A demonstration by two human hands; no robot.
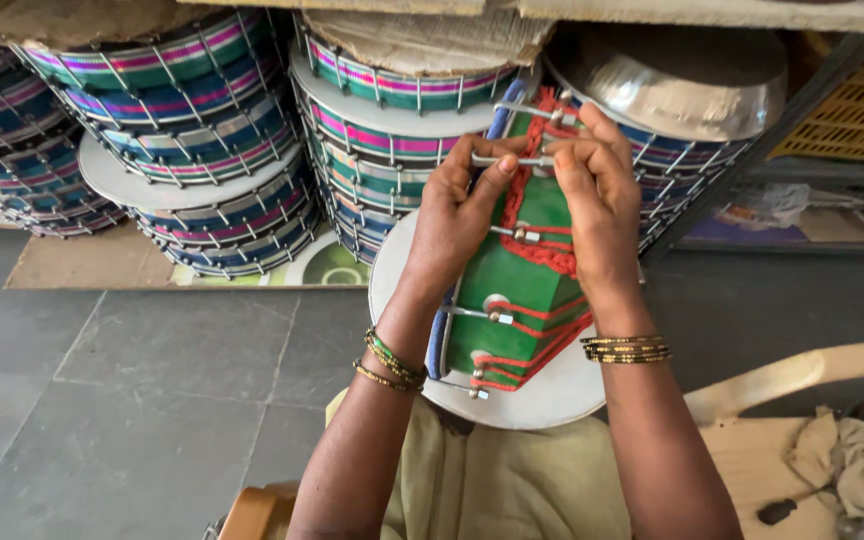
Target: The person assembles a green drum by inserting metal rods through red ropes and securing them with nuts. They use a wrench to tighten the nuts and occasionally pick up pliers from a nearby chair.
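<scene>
Both hands grip one metal tension rod (512, 160) on a green drum (522, 270): left hand (462, 205) beside right hand (597, 195), striped drums (202, 130) stacked beyond.

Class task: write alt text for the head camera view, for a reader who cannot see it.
Two hands, the left hand and right hand, grip a metal rod at the far end of a green drum laced with red cord, lying across the person's lap. Stacks of striped drums stand behind on the grey floor.
</scene>
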